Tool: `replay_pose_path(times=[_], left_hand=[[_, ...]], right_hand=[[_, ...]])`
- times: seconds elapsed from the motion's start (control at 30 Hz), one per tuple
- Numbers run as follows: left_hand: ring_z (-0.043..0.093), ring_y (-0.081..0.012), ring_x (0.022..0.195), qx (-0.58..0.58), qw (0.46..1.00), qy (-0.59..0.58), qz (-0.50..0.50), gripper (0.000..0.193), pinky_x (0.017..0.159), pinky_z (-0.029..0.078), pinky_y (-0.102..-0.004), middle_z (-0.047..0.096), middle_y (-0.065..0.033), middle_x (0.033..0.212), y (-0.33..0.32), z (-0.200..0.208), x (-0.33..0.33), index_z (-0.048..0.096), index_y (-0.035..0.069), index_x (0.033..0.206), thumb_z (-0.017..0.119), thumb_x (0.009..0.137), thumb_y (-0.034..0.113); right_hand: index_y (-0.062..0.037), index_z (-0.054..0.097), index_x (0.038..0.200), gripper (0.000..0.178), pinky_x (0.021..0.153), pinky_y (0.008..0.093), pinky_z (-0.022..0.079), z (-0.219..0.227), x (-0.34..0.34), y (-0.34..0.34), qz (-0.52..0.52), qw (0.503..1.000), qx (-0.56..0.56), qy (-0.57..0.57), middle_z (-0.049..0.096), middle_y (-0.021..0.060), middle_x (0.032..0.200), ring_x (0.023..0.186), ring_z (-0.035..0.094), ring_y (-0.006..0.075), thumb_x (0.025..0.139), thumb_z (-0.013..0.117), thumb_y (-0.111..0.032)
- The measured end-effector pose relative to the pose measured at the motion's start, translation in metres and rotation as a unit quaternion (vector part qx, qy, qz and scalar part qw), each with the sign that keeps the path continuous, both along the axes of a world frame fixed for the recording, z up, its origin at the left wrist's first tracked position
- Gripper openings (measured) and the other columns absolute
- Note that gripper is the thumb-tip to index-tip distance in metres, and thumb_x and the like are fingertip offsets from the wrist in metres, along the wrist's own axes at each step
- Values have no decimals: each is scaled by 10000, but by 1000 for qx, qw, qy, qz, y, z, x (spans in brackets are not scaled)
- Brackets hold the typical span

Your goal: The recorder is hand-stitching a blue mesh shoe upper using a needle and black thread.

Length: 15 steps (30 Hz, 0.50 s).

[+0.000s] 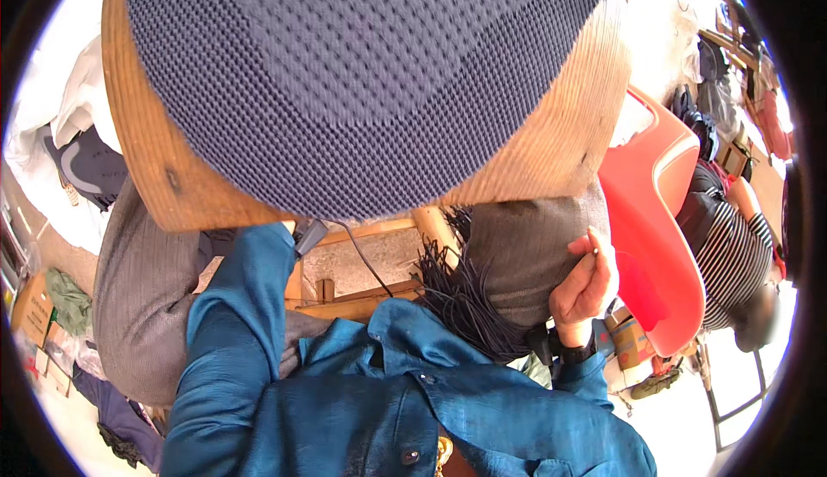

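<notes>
A dark grey knitted piece [370, 72] with a rounded edge lies over a wooden board [551, 141] in front of me. My left sleeve [245, 279] runs up to the board's near edge, and the board hides that hand's fingers. Beside the cuff is a dark grey object [310, 236] with a thin cable; its kind is unclear. To the right, over my thigh, my right hand [586, 283] is raised with thumb and fingers brought together. A tiny pale spot shows at its fingertips, too small to name. A bundle of dark cords [465, 296] hangs beside my right knee.
A red plastic chair [659, 244] stands close at my right. Beyond it a person in a striped top [732, 261] bends over. Wooden bars [362, 305] show below the board. White cloth [82, 89] and a dark grey piece [90, 162] lie at the left.
</notes>
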<state>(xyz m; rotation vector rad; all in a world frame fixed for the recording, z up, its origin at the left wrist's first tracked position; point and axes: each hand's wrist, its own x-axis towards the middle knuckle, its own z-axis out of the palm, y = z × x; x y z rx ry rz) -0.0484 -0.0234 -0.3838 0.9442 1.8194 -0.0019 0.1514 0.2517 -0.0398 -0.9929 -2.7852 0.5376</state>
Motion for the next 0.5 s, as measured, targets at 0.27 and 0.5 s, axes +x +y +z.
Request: replay_pose_path(times=[0.27,0.5], left_hand=[[565,-392,1179,41,999,21,-4,402,973,465,-459,603,-216,1257,15,8,3,584,87,1252,530,854,104],[566,-393,1175,93,995,24,-1,410,972,465,-459,603,-221,1253,36,13,4,578,89,1260,526,853,83]], right_hand=[[74,558,1209,298,760,329,518,5,5,-5,-10,1000,7,-6,652,158,934,760,610,202,962,393,56],[51,559,1233,290,799,315,505,2,1,-7,-14,1000,2,3,651,139,944,802,603,176,994,398,23]])
